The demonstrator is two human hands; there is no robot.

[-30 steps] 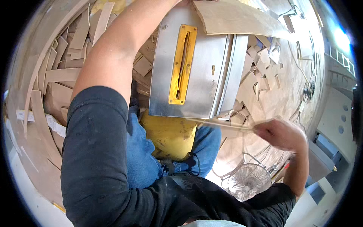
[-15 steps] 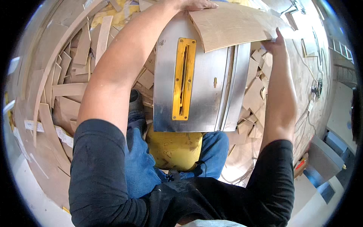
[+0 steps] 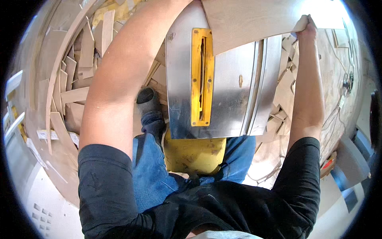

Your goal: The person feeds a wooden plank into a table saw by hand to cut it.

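Note:
A large plywood sheet [image 3: 254, 24] lies over the far part of a table saw's metal top [image 3: 230, 99]. Its near edge is curved, and its far side runs out of the picture. My right hand [image 3: 307, 28] grips the sheet's near right corner, thumb up at the edge. My left forearm [image 3: 135, 44] reaches to the top edge of the picture beside the sheet's left side; the hand itself is cut off there. Left of the sheet's near corner, a yellow insert plate [image 3: 201, 77] with a long dark slot is set into the saw top. No raised blade shows.
Wood offcuts [image 3: 85, 49] are heaped on the floor left of the saw, with a long curved strip [image 3: 53, 75] among them. More scraps [image 3: 284, 87] lie to the right. The saw's yellow front [image 3: 195, 153] stands between my legs. Cables [image 3: 338, 103] trail at far right.
The plywood sheet and both my hands have shifted farther away, and my right hand also moved right. My left hand has left the picture at the top. The whole view has shifted slightly.

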